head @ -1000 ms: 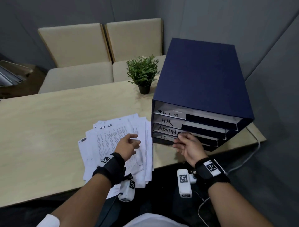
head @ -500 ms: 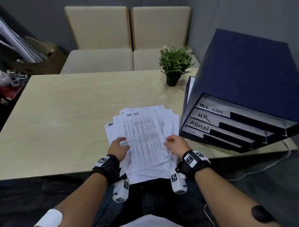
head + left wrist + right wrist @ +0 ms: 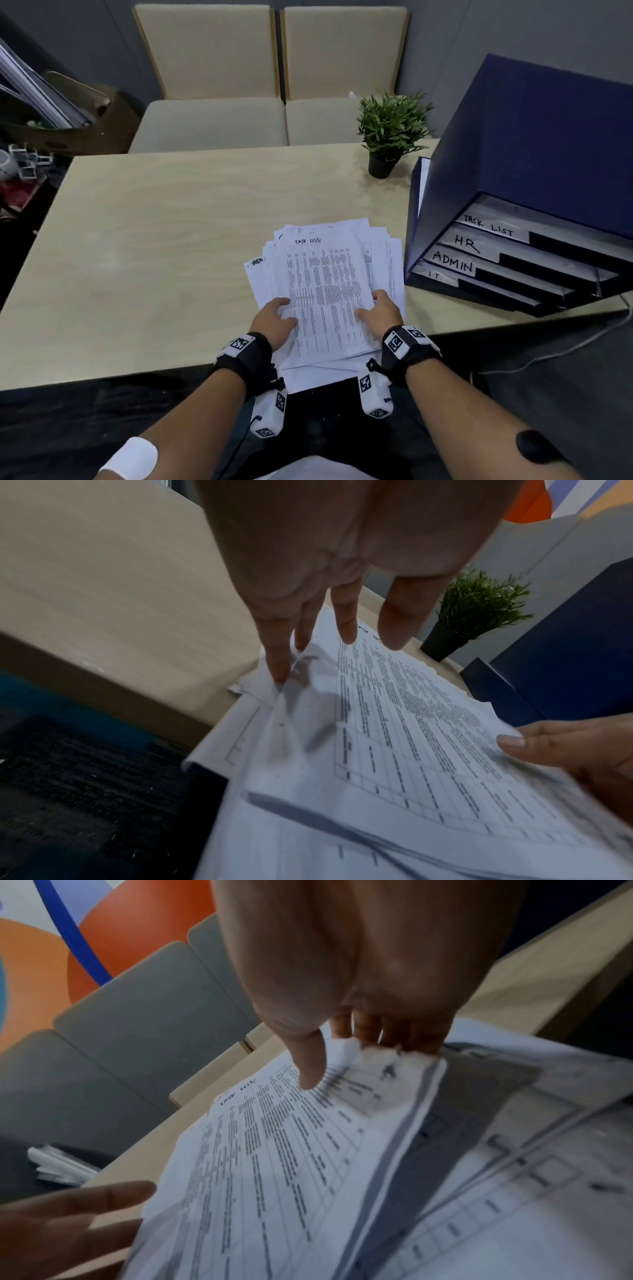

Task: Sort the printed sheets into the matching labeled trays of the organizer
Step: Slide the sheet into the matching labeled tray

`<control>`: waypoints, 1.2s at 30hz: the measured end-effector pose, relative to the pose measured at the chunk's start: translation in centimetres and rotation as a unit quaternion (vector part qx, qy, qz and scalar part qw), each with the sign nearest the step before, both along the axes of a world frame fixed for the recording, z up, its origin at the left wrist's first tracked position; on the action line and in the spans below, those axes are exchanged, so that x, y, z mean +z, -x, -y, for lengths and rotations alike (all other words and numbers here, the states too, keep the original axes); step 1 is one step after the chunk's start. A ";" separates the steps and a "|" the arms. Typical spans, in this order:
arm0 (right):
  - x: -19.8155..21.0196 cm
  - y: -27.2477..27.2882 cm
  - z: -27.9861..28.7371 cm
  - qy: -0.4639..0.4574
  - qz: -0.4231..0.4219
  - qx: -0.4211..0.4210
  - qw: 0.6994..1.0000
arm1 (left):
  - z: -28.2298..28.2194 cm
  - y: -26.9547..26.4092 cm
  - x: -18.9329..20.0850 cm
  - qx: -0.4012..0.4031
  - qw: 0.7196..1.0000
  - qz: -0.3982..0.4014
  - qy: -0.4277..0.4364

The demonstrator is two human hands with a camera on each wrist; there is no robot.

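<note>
Only partly legible, top sheet [image 3: 325, 294] pinched by right hand [image 3: 380, 313], left hand [image 3: 274, 317] spread; lower sheets hidden.

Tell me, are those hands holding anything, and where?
The right hand pinches the right edge of the top white printed sheet; the left hand touches its left edge with straight fingers.

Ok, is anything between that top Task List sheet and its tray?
Nothing visible. The sheet, held at its edges by both hands, lies left of the organizer; only bare table separates them, and the TASK LIST tray, topmost, faces the front.
</note>
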State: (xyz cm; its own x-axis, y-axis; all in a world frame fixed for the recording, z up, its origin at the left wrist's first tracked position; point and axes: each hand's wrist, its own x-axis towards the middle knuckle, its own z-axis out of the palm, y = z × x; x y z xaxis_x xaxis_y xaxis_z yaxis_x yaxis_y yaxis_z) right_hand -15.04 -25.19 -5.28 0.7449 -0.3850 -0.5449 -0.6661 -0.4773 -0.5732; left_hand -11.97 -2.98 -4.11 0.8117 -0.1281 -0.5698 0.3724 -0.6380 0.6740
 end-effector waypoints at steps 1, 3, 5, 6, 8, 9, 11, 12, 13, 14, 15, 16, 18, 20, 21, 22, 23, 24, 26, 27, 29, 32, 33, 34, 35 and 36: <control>0.3 0.2 -0.2 -0.007 0.009 0.008 1.000 | -0.1 0.0 0.1 -0.002 1.000 0.000 0.002; 1.1 0.7 -0.3 -0.025 0.043 0.008 0.999 | -0.5 -0.2 0.1 -0.008 1.000 0.004 0.006; 2.5 1.5 -0.2 -0.056 0.077 -0.005 0.995 | -0.9 -0.4 0.2 -0.001 1.000 0.008 0.016; 3.1 1.9 0.0 -0.070 0.090 -0.016 0.993 | -1.1 -0.6 0.3 0.009 1.000 0.010 0.026; 3.9 2.8 0.5 -0.107 0.108 -0.056 0.987 | -1.4 -1.1 0.7 0.038 0.998 0.017 0.055; 4.0 3.2 0.7 -0.128 0.115 -0.075 0.982 | -1.5 -1.4 1.0 0.056 0.995 0.020 0.077; 4.2 4.0 1.0 -0.169 0.127 -0.097 0.973 | -1.5 -2.1 1.5 0.087 0.988 0.027 0.123; 3.9 4.3 1.2 -0.192 0.134 -0.104 0.967 | -1.5 -2.5 1.8 0.101 0.984 0.029 0.147; 4.2 4.8 1.2 -0.215 0.136 -0.111 0.961 | -1.4 -2.7 2.1 0.112 0.978 0.028 0.172; 3.8 5.2 1.4 -0.232 0.143 -0.119 0.955 | -1.2 -2.9 2.4 0.118 0.974 0.025 0.192; 3.3 5.6 1.7 -0.243 0.149 -0.124 0.951 | -1.0 -3.0 2.7 0.121 0.971 0.026 0.205; 3.0 5.9 1.8 -0.247 0.151 -0.131 0.948 | -0.8 -3.0 3.1 0.120 0.969 0.030 0.213; 3.2 6.8 2.0 -0.259 0.147 -0.139 0.944 | -0.2 -2.9 3.8 0.106 0.968 0.049 0.221; 4.5 7.7 1.8 -0.270 0.144 -0.154 0.939 | 0.6 -2.6 4.5 0.079 0.969 0.064 0.225; 5.1 8.3 1.9 -0.273 0.140 -0.158 0.939 | 1.1 -2.3 5.0 0.058 0.970 0.070 0.224; 5.4 8.6 2.0 -0.270 0.142 -0.164 0.938 | 1.5 -2.0 5.4 0.037 0.971 0.076 0.225; 5.9 9.0 2.3 -0.274 0.152 -0.170 0.934 | 2.1 -1.8 5.7 0.013 0.971 0.080 0.227; 6.2 9.4 2.6 -0.279 0.167 -0.179 0.928 | 2.6 -1.6 6.0 -0.008 0.969 0.081 0.233; 7.4 10.1 3.5 -0.286 0.197 -0.202 0.916 | 4.0 -1.1 6.7 -0.043 0.965 0.081 0.246; 8.0 10.6 4.0 -0.289 0.208 -0.214 0.910 | 4.7 -0.9 7.1 -0.056 0.963 0.079 0.253; 9.4 11.5 5.1 -0.283 0.233 -0.236 0.900 | 6.4 -0.5 8.0 -0.076 0.957 0.074 0.270; 11.2 12.9 7.4 -0.264 0.268 -0.267 0.887 | 9.1 0.0 9.6 -0.091 0.948 0.066 0.296; 11.8 13.3 8.2 -0.257 0.277 -0.278 0.883 | 10.1 0.2 10.1 -0.096 0.947 0.063 0.301; 12.5 13.9 9.1 -0.250 0.285 -0.289 0.879 | 11.2 0.6 10.7 -0.100 0.945 0.061 0.306; 13.0 14.3 9.9 -0.245 0.290 -0.297 0.876 | 12.2 0.9 11.2 -0.100 0.943 0.058 0.313; 13.5 14.6 10.7 -0.239 0.296 -0.307 0.872 | 13.1 1.1 11.6 -0.100 0.940 0.054 0.321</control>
State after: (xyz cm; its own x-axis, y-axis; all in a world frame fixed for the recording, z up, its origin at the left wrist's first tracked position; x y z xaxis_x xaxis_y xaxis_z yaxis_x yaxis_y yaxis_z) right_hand -29.65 -35.93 8.22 0.6839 -0.6442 -0.3425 -0.2321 0.2530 -0.9392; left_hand -13.11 -16.11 7.52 0.7832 -0.5741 -0.2389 0.1953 -0.1377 0.9710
